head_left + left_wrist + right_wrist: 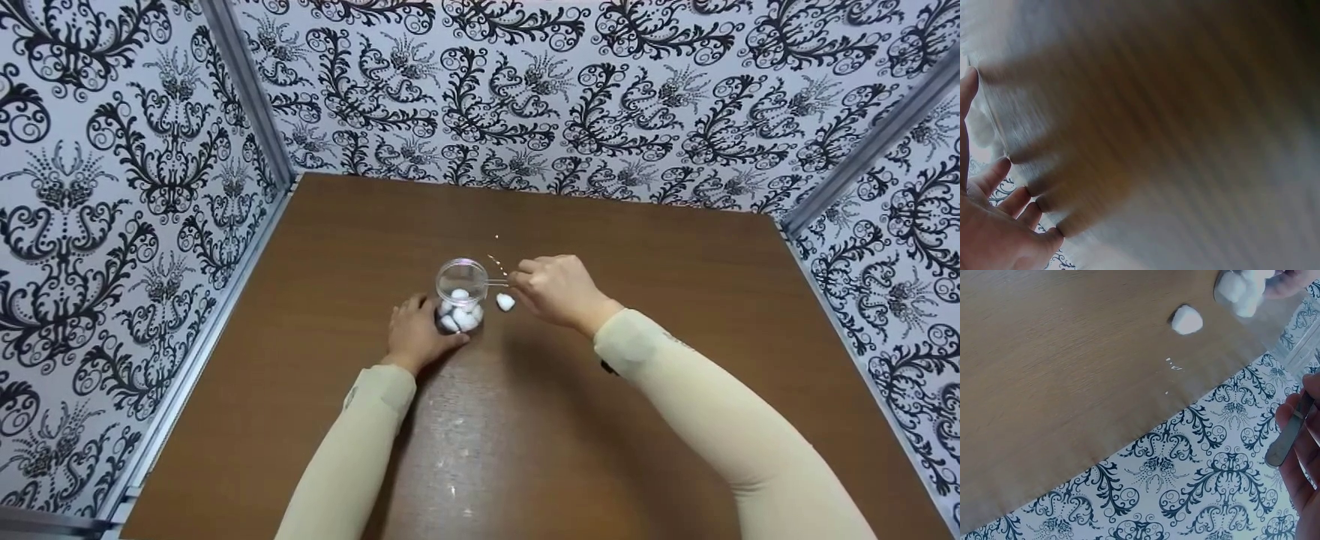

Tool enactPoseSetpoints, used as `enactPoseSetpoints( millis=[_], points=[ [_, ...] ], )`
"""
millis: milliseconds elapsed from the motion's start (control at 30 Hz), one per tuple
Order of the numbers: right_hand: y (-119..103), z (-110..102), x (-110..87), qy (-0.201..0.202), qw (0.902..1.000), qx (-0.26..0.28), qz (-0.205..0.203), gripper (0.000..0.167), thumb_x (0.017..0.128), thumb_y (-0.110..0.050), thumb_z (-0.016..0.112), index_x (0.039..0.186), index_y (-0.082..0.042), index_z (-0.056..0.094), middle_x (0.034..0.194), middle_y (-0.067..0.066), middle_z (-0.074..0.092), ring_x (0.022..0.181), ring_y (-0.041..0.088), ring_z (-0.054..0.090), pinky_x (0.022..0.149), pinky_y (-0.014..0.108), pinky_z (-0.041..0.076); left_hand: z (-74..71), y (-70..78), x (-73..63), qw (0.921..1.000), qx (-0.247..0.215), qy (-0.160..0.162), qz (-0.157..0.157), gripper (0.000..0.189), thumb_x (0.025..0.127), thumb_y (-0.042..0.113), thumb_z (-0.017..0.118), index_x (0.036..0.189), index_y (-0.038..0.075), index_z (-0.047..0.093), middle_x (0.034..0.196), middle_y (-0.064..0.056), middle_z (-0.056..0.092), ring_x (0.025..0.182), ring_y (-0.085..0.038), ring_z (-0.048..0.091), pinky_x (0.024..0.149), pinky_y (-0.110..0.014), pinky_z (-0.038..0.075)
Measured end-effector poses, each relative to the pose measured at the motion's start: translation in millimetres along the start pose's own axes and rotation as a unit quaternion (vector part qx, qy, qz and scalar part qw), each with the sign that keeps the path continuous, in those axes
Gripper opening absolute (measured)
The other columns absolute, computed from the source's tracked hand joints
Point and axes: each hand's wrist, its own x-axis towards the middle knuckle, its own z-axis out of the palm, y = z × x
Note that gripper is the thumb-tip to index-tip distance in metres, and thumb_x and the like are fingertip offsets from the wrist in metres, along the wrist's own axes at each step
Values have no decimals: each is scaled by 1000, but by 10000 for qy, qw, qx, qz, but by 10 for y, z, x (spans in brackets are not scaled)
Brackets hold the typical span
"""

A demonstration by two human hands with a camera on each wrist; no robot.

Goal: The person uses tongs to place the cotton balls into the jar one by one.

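Observation:
A clear jar (462, 277) stands near the table's middle with several white cotton balls (461, 321) in its lower part. My left hand (417, 334) holds it low down, thumb at the front and fingers round the left side. In the left wrist view the fingertips (999, 166) rest on the tabletop beside the jar. Metal tweezers (1285, 445) are pinched in my right hand (551, 289), their two thin prongs reaching left to the jar's rim. One loose cotton ball (505, 301) lies on the table right of the jar, below the tweezers.
Small white bits (1173, 366) are scattered on the brown table (360, 225) beyond the loose ball. Patterned walls (525, 90) with black scrolls on white enclose the table at the back and sides, with grey metal posts (251, 90) at the corners.

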Motion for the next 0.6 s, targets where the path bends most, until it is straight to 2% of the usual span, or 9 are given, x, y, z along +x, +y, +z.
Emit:
enactPoseSetpoints(
  millis=[267, 600],
  points=[
    [51, -41, -70, 44, 10000, 70, 38, 6, 87, -15, 71, 87, -10, 74, 75, 1, 61, 60, 23, 61, 46, 38, 48, 14, -6, 1, 9999, -106, -50, 21, 87, 70, 58, 83, 137, 10, 57, 142, -19, 48, 133, -38, 41, 114, -57, 21],
    [185, -43, -319, 81, 9997, 6, 228, 7, 88, -15, 68, 90, -11, 74, 75, 1, 60, 59, 22, 60, 46, 39, 49, 12, -24, 13, 9999, -79, -95, 12, 88, 71, 59, 82, 138, 9, 57, 142, -19, 48, 134, -38, 40, 115, -57, 20]
  ],
)
